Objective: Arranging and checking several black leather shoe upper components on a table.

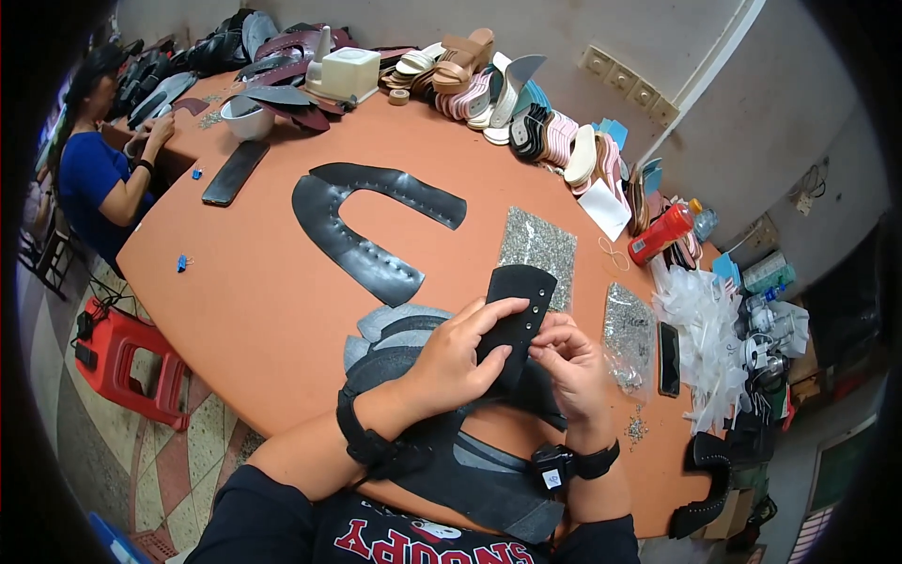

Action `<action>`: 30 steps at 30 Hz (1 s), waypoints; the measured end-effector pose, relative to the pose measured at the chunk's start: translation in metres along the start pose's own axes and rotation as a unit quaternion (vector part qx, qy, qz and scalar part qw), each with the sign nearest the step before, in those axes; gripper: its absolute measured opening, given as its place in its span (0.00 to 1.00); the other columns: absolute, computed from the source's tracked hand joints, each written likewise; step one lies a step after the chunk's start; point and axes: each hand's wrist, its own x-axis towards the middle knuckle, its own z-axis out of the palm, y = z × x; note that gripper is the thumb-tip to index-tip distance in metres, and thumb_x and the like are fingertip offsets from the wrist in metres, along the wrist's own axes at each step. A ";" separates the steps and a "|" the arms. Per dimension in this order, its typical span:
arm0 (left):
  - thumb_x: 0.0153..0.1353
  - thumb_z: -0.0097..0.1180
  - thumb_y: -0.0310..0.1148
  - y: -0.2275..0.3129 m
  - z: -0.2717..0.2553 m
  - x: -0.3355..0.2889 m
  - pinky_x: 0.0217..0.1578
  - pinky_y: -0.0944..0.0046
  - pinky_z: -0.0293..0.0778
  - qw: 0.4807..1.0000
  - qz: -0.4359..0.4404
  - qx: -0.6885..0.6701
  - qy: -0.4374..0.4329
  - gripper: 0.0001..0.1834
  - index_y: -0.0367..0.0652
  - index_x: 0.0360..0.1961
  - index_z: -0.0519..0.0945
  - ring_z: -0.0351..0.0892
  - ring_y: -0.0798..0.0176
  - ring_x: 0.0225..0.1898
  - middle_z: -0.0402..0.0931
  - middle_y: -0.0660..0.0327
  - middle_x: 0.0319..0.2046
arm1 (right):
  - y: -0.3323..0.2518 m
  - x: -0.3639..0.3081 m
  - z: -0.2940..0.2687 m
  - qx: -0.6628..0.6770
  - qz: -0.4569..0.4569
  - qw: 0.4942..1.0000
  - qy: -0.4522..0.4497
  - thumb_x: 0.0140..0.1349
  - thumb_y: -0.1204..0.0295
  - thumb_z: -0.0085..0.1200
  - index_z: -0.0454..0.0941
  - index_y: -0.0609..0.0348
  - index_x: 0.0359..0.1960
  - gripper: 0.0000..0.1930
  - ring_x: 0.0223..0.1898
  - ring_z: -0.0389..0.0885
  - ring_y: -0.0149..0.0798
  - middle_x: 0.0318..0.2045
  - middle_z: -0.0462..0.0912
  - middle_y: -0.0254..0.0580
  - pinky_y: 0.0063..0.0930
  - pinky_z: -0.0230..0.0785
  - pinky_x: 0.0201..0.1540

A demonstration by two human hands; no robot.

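My left hand grips a black shoe upper piece with a row of small metal eyelets along its right side. Close against that edge, the thumb and fingertips of my right hand are pinched together; anything tiny between them is hidden. Under both hands lie several black and grey shoe upper pieces, overlapping near the table's front edge. Farther off, a glossy black U-shaped upper with eyelets along its inner edge rests flat.
Clear bags of small metal bits lie ahead, with loose bits at right. Around the orange table are a dark phone, a red bottle, insole stacks, a white bowl, a red stool and another person.
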 end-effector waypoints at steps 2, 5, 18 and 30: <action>0.51 0.54 0.21 0.000 0.000 -0.002 0.47 0.64 0.70 1.000 0.002 0.011 -0.006 0.24 0.37 0.53 0.71 0.75 0.56 0.47 0.73 0.50 0.46 | 0.003 0.001 0.004 0.031 0.042 0.999 0.003 0.54 0.88 0.52 0.79 0.64 0.32 0.08 0.44 0.73 0.30 0.41 0.74 0.38 0.20 0.68 0.47; 0.51 0.54 0.20 0.002 0.000 -0.001 0.46 0.63 0.71 1.000 0.001 0.010 -0.019 0.25 0.38 0.53 0.71 0.75 0.56 0.47 0.73 0.50 0.46 | 0.007 -0.001 0.003 0.041 0.051 0.998 0.020 0.54 0.87 0.53 0.79 0.65 0.32 0.07 0.41 0.75 0.29 0.39 0.75 0.37 0.19 0.70 0.45; 0.50 0.54 0.18 0.005 0.001 -0.003 0.44 0.63 0.72 0.999 0.016 0.022 -0.031 0.26 0.39 0.54 0.71 0.77 0.53 0.44 0.73 0.51 0.43 | 0.008 -0.001 0.011 0.156 0.073 0.983 0.070 0.51 0.86 0.57 0.69 0.57 0.39 0.16 0.35 0.76 0.27 0.34 0.77 0.36 0.19 0.71 0.39; 0.51 0.54 0.20 -0.006 0.000 0.000 0.45 0.62 0.71 0.999 -0.012 0.008 -0.051 0.20 0.39 0.48 0.74 0.76 0.54 0.46 0.75 0.52 0.44 | 0.019 0.026 -0.063 -0.068 0.068 0.990 0.103 0.60 0.76 0.52 0.75 0.66 0.37 0.06 0.34 0.78 0.30 0.33 0.80 0.39 0.23 0.72 0.39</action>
